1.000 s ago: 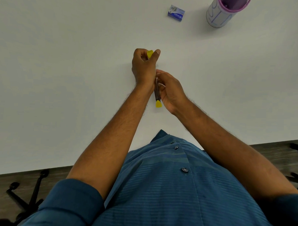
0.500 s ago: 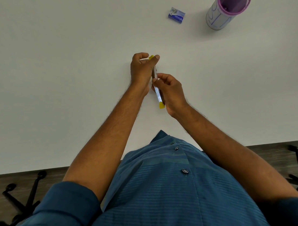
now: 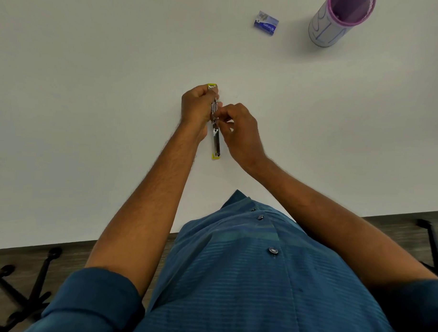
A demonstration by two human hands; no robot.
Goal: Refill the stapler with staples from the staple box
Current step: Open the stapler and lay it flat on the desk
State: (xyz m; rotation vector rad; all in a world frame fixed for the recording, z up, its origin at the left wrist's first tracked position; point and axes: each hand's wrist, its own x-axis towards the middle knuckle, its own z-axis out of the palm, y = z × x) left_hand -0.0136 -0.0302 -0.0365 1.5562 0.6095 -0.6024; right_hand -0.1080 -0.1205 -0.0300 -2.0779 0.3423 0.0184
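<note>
A slim metal stapler (image 3: 216,141) with yellow ends lies opened out lengthwise on the white table (image 3: 91,87), one yellow tip far, the other near me. My left hand (image 3: 196,108) grips its far half from the left. My right hand (image 3: 239,131) pinches at the stapler's middle with thumb and fingertips; what is between them is too small to tell. The blue staple box (image 3: 266,24) lies open at the far right, well away from both hands.
A white cylindrical holder (image 3: 334,21) with a purple rim stands right of the staple box. The table's near edge runs just in front of my blue shirt. Chair legs (image 3: 32,291) show on the wood floor below.
The stapler has straightened out to lie flat and fully opened along the table. My right hand has shifted from its near half up to the middle. My left hand stays on the far end.
</note>
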